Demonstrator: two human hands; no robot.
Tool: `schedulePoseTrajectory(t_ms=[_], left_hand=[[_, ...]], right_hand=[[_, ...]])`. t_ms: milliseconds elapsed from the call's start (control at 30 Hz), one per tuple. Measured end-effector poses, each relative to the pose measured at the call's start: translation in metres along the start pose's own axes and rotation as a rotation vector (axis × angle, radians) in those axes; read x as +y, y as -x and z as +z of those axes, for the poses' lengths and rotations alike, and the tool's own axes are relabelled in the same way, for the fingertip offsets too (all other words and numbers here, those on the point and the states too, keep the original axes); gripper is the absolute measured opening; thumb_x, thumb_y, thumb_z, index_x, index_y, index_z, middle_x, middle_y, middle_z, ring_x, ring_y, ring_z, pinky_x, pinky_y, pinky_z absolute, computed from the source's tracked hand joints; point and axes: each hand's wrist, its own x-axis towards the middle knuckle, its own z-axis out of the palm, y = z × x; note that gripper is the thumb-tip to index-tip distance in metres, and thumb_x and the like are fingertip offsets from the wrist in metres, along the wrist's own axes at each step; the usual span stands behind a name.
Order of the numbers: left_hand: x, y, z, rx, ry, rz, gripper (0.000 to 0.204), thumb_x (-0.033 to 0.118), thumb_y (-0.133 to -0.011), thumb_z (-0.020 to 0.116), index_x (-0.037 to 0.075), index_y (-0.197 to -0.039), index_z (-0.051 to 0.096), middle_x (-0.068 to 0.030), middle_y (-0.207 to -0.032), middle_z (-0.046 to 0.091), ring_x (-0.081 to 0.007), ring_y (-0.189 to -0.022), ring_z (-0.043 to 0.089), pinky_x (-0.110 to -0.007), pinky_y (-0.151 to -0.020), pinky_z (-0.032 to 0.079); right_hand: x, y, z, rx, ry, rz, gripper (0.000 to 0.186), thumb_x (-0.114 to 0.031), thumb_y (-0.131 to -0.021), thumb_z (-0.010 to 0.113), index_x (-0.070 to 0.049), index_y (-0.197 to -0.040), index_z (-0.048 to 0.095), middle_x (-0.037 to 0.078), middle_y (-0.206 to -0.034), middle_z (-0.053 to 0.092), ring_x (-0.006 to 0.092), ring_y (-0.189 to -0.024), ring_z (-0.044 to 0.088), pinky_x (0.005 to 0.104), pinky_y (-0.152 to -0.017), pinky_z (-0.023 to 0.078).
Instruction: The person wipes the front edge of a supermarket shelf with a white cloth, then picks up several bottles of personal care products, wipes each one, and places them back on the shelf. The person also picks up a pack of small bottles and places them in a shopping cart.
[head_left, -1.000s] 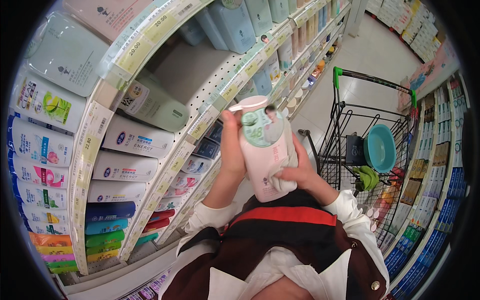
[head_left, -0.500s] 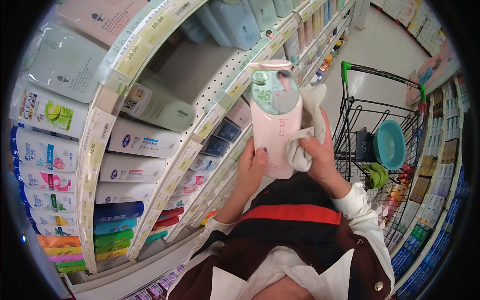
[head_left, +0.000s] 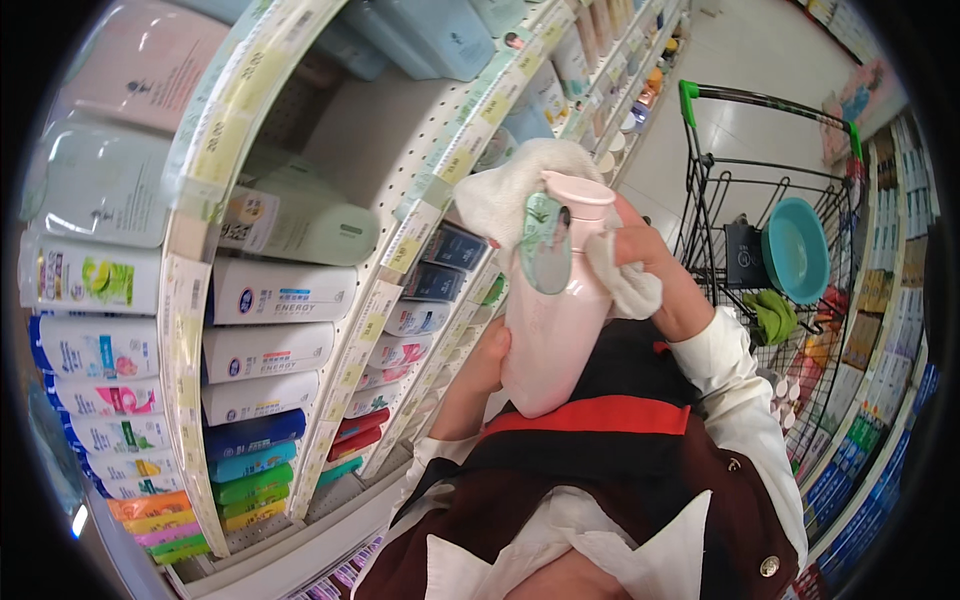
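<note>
A pink pump-top bottle (head_left: pixel 555 345) is held up in front of my chest, slightly tilted, its neck pointing away from me. Around its neck hangs a round green tag (head_left: pixel 546 240) with a picture on it. My left hand (head_left: pixel 490 355) grips the bottle's lower left side, its fingers mostly behind it. On the other side, my right hand (head_left: pixel 640 250) is closed on a whitish cloth (head_left: pixel 530 180), pressing it to the bottle's neck. The cloth spreads behind the neck and bunches at the right.
Shelves on the left hold white bottles (head_left: pixel 280 290), a pale green bottle (head_left: pixel 310 222) lying on its side, and large pale blue bottles (head_left: pixel 425 40). A black wire cart (head_left: pixel 700 210) stands at right with a teal basin (head_left: pixel 797 250) and green cloth (head_left: pixel 770 318). Boxed goods line the far right.
The bottle has turned, so its printed front no longer faces me, and moved lower. The cloth now spreads over the neck from behind, with my right hand higher beside it.
</note>
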Motion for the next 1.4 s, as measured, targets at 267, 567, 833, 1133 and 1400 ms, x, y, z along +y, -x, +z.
schedulePoseTrajectory(t_ms=[267,567,833,1133,1400], left_hand=[[0.012,-0.006,0.006,0.315,-0.384,0.249,0.062,0.032,-0.085,0.070,-0.004,-0.132,0.050,-0.0115,-0.118,0.065,-0.0166,-0.104,0.062,-0.030,-0.091,0.048],[0.019,-0.013,-0.011,0.165,-0.321,0.136,0.066,0.029,-0.074,0.077,-0.004,-0.127,0.055,-0.0070,-0.113,0.067,-0.0128,-0.101,0.063,-0.031,-0.089,0.049],[0.016,-0.020,-0.042,0.012,-0.253,0.210,0.088,0.056,-0.073,0.081,-0.007,-0.130,0.055,-0.0062,-0.116,0.065,-0.0126,-0.103,0.062,-0.029,-0.091,0.049],[0.015,-0.009,-0.057,-0.041,-0.341,0.148,0.088,0.049,-0.063,0.091,-0.008,-0.122,0.059,-0.0064,-0.111,0.065,-0.0128,-0.101,0.061,-0.029,-0.091,0.049],[-0.004,-0.013,-0.061,-0.082,-0.245,0.154,0.097,0.051,-0.058,0.093,-0.012,-0.123,0.057,-0.0136,-0.117,0.065,-0.0179,-0.103,0.063,-0.032,-0.092,0.050]], right_hand=[[-0.004,-0.007,0.015,0.038,0.094,-0.088,0.074,-0.016,-0.076,0.076,-0.002,-0.141,0.044,0.007,-0.121,0.062,0.0165,-0.107,0.062,0.0317,-0.096,0.049],[-0.014,0.001,0.009,-0.064,0.281,-0.120,0.082,-0.012,-0.067,0.083,-0.003,-0.139,0.047,0.004,-0.121,0.061,0.0139,-0.112,0.057,0.0311,-0.100,0.045],[-0.025,0.019,0.028,0.085,0.049,-0.116,0.085,-0.020,-0.070,0.087,-0.001,-0.141,0.045,0.007,-0.131,0.056,0.0143,-0.114,0.057,0.0292,-0.101,0.044],[-0.039,0.014,0.037,-0.112,0.569,-0.188,0.029,-0.014,-0.089,0.074,-0.004,-0.114,0.063,-0.003,-0.096,0.065,0.0057,-0.090,0.058,0.0248,-0.081,0.048],[-0.012,-0.001,0.032,0.127,0.201,0.053,0.037,-0.014,-0.089,0.072,-0.006,-0.122,0.059,0.001,-0.104,0.065,0.0090,-0.094,0.062,0.0253,-0.080,0.051]])
